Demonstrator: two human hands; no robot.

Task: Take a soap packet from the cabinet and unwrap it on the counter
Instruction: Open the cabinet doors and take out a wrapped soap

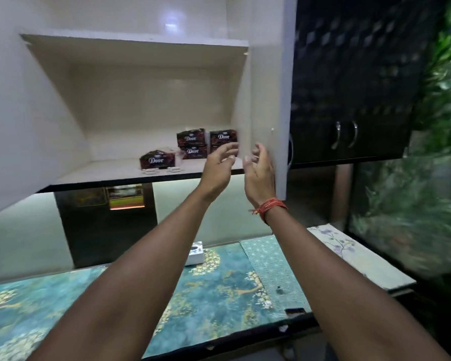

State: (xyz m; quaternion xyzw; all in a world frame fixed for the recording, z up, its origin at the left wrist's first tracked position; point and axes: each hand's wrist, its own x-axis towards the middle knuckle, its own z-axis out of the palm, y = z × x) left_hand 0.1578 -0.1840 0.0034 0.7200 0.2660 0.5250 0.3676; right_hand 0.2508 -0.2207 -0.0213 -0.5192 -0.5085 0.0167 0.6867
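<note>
The white wall cabinet [130,175] stands open, its door [279,100] swung out to the right. On its lower shelf lie several dark soap packets: one alone at the front [156,160], a stack of two behind it [192,144], and another stack at the right [223,138], partly hidden by my fingers. My left hand [219,165] is raised in front of the shelf edge, fingers apart, holding nothing. My right hand [259,169], with a red thread on its wrist, is beside it near the door's inner face, also empty with fingers spread.
Below is the counter [219,287] with a teal and gold patterned cover. A small white box [194,254] sits near its back. A dark cabinet with two metal handles [345,138] hangs to the right. Green foliage [427,178] fills the far right.
</note>
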